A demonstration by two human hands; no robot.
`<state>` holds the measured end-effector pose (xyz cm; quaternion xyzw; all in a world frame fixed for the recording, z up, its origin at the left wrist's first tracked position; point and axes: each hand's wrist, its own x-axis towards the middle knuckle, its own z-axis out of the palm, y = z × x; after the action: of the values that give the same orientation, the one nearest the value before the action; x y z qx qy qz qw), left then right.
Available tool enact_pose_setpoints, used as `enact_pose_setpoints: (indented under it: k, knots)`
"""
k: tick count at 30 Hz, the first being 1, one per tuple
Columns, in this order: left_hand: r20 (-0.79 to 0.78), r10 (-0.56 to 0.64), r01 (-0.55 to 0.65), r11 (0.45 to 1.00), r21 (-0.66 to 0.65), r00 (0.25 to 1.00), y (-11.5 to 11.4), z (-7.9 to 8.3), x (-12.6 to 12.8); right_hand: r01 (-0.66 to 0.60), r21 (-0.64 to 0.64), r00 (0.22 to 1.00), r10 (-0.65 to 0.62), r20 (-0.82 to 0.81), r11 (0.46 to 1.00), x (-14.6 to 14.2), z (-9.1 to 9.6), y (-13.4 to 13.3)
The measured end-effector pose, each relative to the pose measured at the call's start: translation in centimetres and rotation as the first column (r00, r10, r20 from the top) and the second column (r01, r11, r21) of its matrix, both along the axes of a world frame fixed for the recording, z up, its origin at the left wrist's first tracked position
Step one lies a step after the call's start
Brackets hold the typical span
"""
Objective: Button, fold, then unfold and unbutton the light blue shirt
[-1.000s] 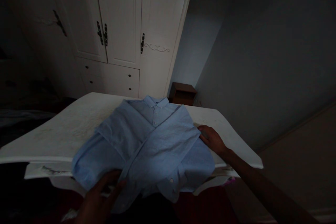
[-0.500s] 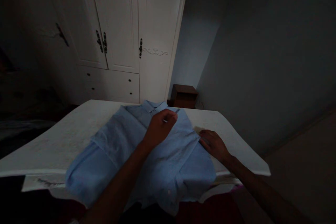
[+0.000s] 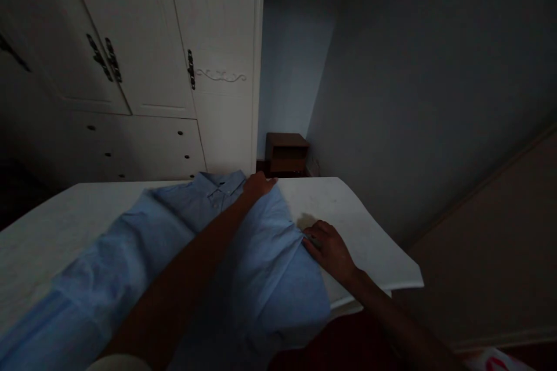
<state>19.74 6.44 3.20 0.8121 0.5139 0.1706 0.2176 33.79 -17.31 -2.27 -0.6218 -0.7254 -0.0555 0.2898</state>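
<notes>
Light-blue button-down shirt (image 3: 270,237) spread on the white table (image 3: 343,206), its body nearest the person, collar (image 3: 235,182) toward the far edge. R hand (image 3: 328,249) at the shirt's R side: thumb and fingers pinched on a fold, cloth pulled into creases there. L hand (image 3: 260,184) reaches across to the shoulder by the collar, thumb out, touching fabric; fingertips hidden, can't tell if they grip. L forearm crosses the shirt front.

Cloth's soft, matte, rumpled w/ long diagonal folds; a sleeve trails off bottom L. Tabletop's smooth, pale, a bit blotchy, w/ a curved R edge.

Containers, quick: big white wardrobe (image 3: 224,17) behind, panelled doors shut, ornate dark metal handles (image 3: 191,69), raised scroll moulding (image 3: 221,76) on one. Drawers (image 3: 143,138) below, closed, round dark knobs, contents n/a. Boxy brown nightstand (image 3: 287,140) in the corner, approx. wood-look, open-fronted; inside's too dark to read. Plain grey wall (image 3: 413,98) on the R.
</notes>
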Motion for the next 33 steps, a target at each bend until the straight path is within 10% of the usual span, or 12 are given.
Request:
enact_pose_setpoints:
  k: [14,33]
  knots:
    - [0.138,-0.1,0.102,0.995,-0.002,0.985,3.2,-2.6,1.7,-0.123,0.049,0.989,0.127,-0.077,0.991,-0.2,0.7,-0.5]
    - [0.162,-0.008,0.012,1.0,-0.026,0.987,3.4,-3.7,2.4,0.059,-0.135,0.995,-0.069,-0.075,0.989,-0.3,0.5,-0.2]
